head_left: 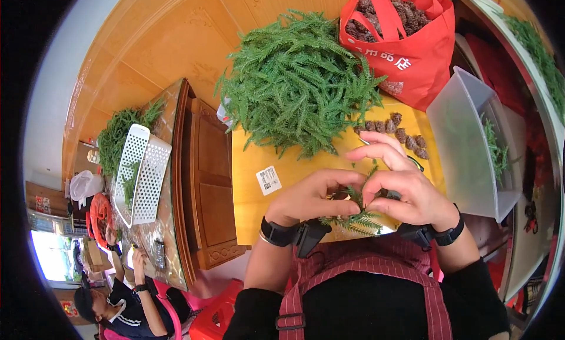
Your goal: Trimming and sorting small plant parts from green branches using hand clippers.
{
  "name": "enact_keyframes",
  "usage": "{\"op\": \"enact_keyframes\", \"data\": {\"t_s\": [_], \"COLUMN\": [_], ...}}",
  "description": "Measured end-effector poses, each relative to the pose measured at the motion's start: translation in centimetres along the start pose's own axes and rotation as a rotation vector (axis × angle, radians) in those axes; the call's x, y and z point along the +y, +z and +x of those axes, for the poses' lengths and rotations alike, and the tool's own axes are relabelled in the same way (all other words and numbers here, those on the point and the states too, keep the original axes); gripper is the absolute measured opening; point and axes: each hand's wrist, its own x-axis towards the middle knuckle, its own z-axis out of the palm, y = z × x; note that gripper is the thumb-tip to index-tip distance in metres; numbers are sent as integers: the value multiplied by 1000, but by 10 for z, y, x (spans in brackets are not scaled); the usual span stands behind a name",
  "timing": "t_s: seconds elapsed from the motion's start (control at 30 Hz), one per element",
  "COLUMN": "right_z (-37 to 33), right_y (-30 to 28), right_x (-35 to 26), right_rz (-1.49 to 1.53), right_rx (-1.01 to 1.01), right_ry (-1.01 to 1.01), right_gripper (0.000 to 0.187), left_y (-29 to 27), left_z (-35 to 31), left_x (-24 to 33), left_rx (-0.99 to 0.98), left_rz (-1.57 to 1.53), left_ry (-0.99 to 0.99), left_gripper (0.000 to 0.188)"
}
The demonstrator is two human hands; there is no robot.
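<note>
sprig [360, 223] of green needles is pinched between thumb and fingers by the left hand [312, 197] and right hand [409, 184], the right's outer fingers spread, above the yellow tabletop [250, 209]. open room is found at left; the far side is bounded by a needle pile [297, 84], the right by a translucent bin [462, 143]. wood panelling [170, 51] is seen beyond.

Black short-sleeved top [365, 310] is worn at 5 o'clock under red pinstriped apron [353, 257]; dark buckle [290, 327] seen at 6, black wristbands [279, 233] strapped on
</note>
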Motion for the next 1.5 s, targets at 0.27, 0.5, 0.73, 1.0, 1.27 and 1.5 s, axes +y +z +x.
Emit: {"op": "enact_keyframes", "data": {"t_s": [0.27,0.5,0.73,1.0,1.27,1.5], "right_z": [-2,-2,-6,-43,-69,-66], "right_y": [-4,1,14,-7,4,-1], "right_x": [0,0,7,44,79,77], "right_rz": [-115,-195,-184,-483,-674,-575], "right_rx": [88,241,364,216,46,49], "right_ry": [49,154,227,557,627,641], "right_gripper": [11,12,11,26,31,24], "left_y": [17,32,41,43,42,38], "left_z": [5,12,19,8,2,-11], "left_x": [-7,-12,-17,-20,-19,-19], "left_rx": [329,661,877,701,695,733], "left_rz": [81,514,800,-24,-251,-321], "left_ry": [229,423,503,295,328,316], "left_gripper": [24,23,23,19,19,19]}}
